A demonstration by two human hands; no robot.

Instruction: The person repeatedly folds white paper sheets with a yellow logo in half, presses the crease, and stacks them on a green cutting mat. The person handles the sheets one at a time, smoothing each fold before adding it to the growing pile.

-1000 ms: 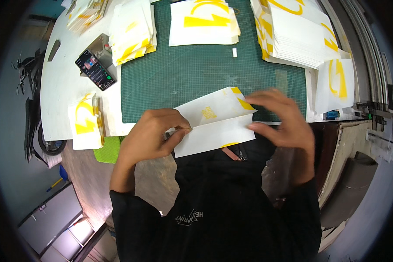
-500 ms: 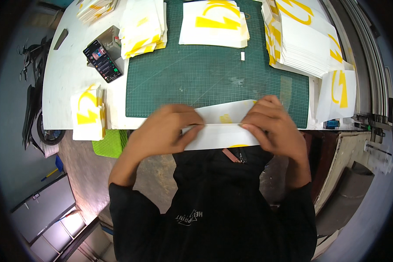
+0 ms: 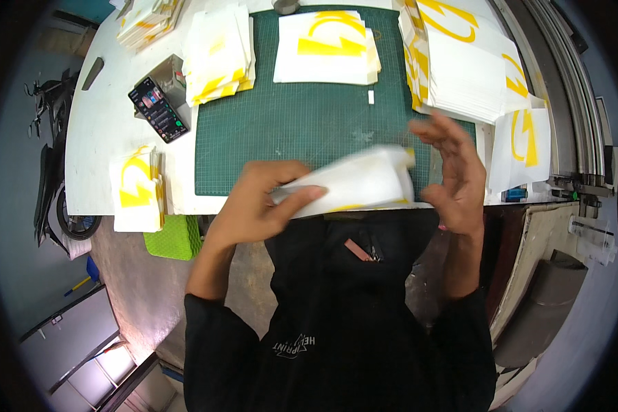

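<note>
A folded white paper sheet (image 3: 357,180) with yellow print at its edges is pinched at its left end between the thumb and fingers of my left hand (image 3: 264,202). It is held over the front edge of the green cutting mat (image 3: 288,130), its right end blurred by motion. My right hand (image 3: 455,180) is off the sheet, just to the right of it, with the fingers apart and nothing in them. At the mat's far side lies a stack of white sheets with yellow print (image 3: 321,58), and a small white piece (image 3: 371,97) lies in front of it.
Sheet stacks stand at the back left (image 3: 220,51), far right (image 3: 460,75) and left edge (image 3: 136,189). A phone (image 3: 159,110) leans on a grey box (image 3: 174,75). A loose printed sheet (image 3: 522,147) lies at right. A green seat (image 3: 174,238) is below the table's left front.
My right hand has let go of the sheet, opened and moved right. The sheet, held by both hands before, is now folded over and tilted in my left hand alone.
</note>
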